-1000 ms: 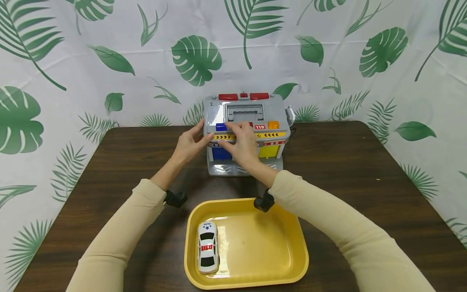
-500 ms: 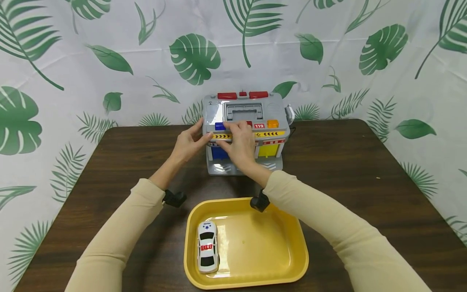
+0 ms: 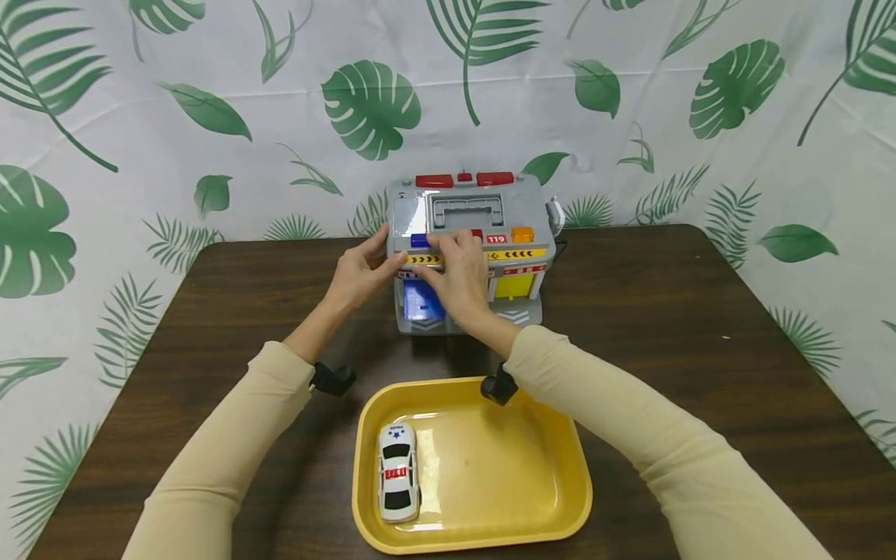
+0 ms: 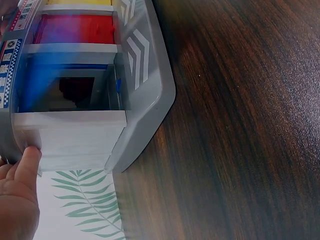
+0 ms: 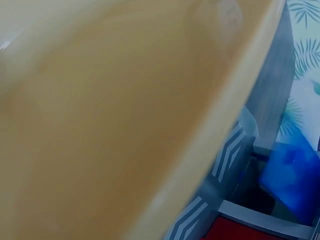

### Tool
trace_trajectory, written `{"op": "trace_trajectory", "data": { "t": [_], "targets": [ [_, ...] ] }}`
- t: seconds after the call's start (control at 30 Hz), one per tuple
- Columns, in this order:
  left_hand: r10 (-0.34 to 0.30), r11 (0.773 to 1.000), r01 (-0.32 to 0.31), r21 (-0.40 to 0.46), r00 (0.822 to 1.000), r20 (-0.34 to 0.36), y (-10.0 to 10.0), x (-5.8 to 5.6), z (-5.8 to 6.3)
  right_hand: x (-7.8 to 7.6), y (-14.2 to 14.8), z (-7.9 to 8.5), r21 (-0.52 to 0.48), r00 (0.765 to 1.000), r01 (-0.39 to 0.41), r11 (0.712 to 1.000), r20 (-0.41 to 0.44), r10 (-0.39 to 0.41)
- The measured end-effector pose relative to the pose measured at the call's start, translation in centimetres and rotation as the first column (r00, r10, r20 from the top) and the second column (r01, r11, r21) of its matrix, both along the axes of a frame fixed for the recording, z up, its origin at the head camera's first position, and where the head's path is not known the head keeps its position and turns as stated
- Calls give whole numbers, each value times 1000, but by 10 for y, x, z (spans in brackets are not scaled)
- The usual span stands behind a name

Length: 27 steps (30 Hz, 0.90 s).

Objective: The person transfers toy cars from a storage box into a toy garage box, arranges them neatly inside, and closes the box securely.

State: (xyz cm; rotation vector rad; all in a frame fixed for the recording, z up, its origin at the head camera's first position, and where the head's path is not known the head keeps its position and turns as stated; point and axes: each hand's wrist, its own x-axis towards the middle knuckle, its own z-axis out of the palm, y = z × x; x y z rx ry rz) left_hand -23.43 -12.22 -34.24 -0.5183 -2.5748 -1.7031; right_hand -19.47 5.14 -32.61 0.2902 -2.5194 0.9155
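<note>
A grey toy garage (image 3: 526, 201) with a red-barred roof stands at the back of the table. My left hand (image 3: 355, 278) holds its left side, thumb on the front edge of the roof; in the left wrist view, fingers of that hand (image 4: 22, 195) rest against the white side wall. My right hand (image 3: 463, 274) grips the roof's front edge, index finger at the blue button (image 3: 418, 240) and thumb below. Under it the blue door (image 3: 420, 299) is swung outward, blurred in the right wrist view, leaving a dark bay. The yellow door (image 3: 514, 286) and red door (image 4: 77, 29) are closed.
A yellow tray (image 3: 490, 537) sits in front of the garage, below my wrists. Inside, along its left side, lies a white toy police car (image 3: 398, 473). A leaf-patterned cloth (image 3: 280, 155) hangs behind the dark wooden table (image 3: 651, 311).
The blue door has swung out from the front of the garage. Both hands keep their places on the roof; the view has tilted slightly.
</note>
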Motion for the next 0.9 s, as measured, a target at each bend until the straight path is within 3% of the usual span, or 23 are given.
{"op": "trace_trajectory", "data": {
  "t": [0.37, 0.73, 0.9],
  "targets": [
    [1, 1000, -1, -17, 1000, 21, -1, 0, 1, 0, -1, 2, -4, 1000, -3, 1000, 30, 3],
    [-2, 1000, 2, -21, 999, 45, -1, 0, 1, 1, 4, 8, -27, 995, -59, 998, 76, 60],
    [-3, 1000, 4, -12, 998, 68, 1, 5, 9, 2, 8, 15, -57, 990, -86, 995, 107, 92]
  ]
}}
